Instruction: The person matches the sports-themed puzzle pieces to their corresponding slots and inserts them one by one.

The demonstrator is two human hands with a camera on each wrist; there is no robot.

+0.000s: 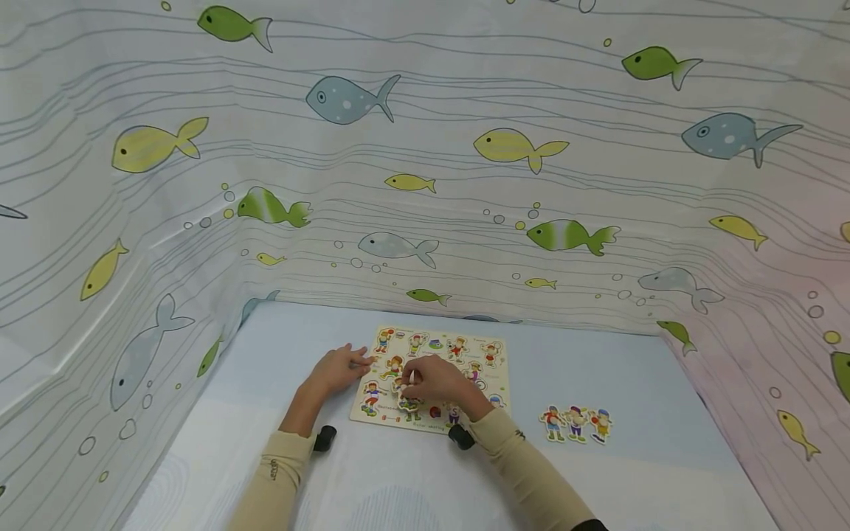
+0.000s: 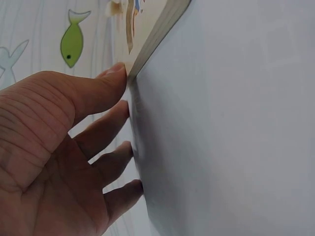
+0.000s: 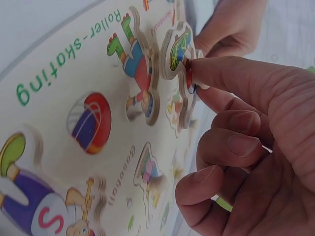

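In right hand (image 1: pixel 437 378) — multicoloured piece (image 3: pixel 178 53)

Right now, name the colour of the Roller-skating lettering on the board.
Green; the lettering on the board shows best in the right wrist view.

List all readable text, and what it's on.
"Roller-skating": board
"Baseball": board
"Skateboard": board, small
"S": batter piece, on the shirt
Too small or blurred to read: the board's other labels; marks on the left sleeve and right sleeve.
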